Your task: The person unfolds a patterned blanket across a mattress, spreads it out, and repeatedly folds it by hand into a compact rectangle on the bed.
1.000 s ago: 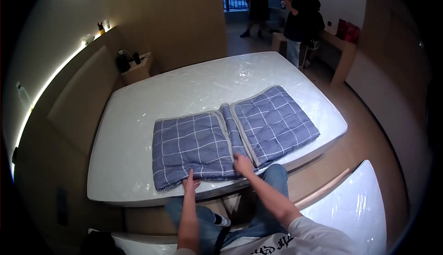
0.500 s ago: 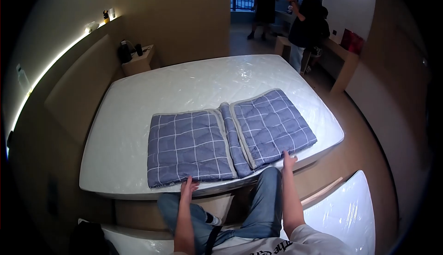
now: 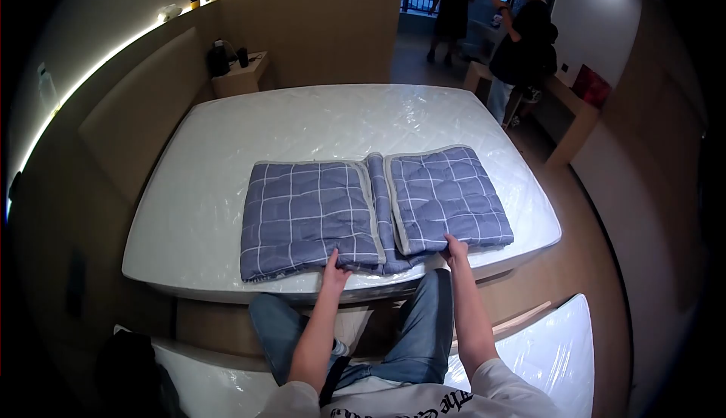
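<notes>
A blue-grey quilt (image 3: 310, 210) with a white grid pattern and grey trim lies on a plastic-wrapped white mattress (image 3: 204, 146). Both its sides are folded inward, leaving a narrow strip between the two panels. My left hand (image 3: 333, 273) is closed on the near edge of the left panel, thumb on top and the other fingers partly hidden. On the near edge of the right panel, close to its inner corner, my right hand (image 3: 456, 251) pinches the quilt, its fingertips tucked beneath the fabric.
Behind my legs lies another plastic-wrapped mattress (image 3: 544, 342). A bedside table (image 3: 240, 81) holds dark items beside the headboard (image 3: 144, 77). Two people (image 3: 522, 32) (image 3: 452, 9) stand at the back right, near a wooden desk (image 3: 571, 127) with a red bag (image 3: 591, 87).
My hands have moved closer together along the quilt's near edge, left hand rightward and right hand leftward, and have closed on it. The camera view has shifted slightly.
</notes>
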Action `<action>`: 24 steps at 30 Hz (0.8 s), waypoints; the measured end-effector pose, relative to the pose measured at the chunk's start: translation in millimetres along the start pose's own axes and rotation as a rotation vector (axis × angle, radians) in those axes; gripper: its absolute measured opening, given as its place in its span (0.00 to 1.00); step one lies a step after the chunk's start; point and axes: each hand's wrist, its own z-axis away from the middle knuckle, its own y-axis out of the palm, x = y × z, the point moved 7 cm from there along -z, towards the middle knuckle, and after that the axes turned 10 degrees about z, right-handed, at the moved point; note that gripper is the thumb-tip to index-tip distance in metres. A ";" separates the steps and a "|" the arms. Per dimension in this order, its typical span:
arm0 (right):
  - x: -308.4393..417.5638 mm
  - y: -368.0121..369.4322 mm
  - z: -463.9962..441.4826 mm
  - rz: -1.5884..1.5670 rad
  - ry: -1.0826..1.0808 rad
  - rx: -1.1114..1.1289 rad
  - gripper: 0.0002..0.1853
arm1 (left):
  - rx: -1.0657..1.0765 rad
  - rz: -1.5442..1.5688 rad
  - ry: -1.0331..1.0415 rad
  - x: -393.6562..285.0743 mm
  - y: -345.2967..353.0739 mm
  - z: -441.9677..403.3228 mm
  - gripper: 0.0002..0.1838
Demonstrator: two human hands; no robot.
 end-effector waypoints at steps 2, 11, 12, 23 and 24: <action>0.0 -0.7 13.7 0.262 -0.021 -0.030 0.20 | 0.000 0.038 0.023 19.7 -3.1 4.5 0.37; -23.0 -16.9 -21.7 0.668 -0.180 -0.204 0.24 | -0.031 -0.052 -0.176 94.7 8.5 0.7 0.40; -21.7 -17.5 -20.2 0.688 -0.181 -0.201 0.24 | 0.069 0.112 -0.215 90.7 28.8 7.6 0.39; -24.4 -19.6 1.2 -0.138 0.071 0.158 0.28 | 0.167 0.485 -0.357 128.4 49.8 22.2 0.34; -26.9 -15.6 1.1 -0.104 0.103 0.235 0.30 | 0.150 0.458 -0.280 126.8 47.8 15.3 0.32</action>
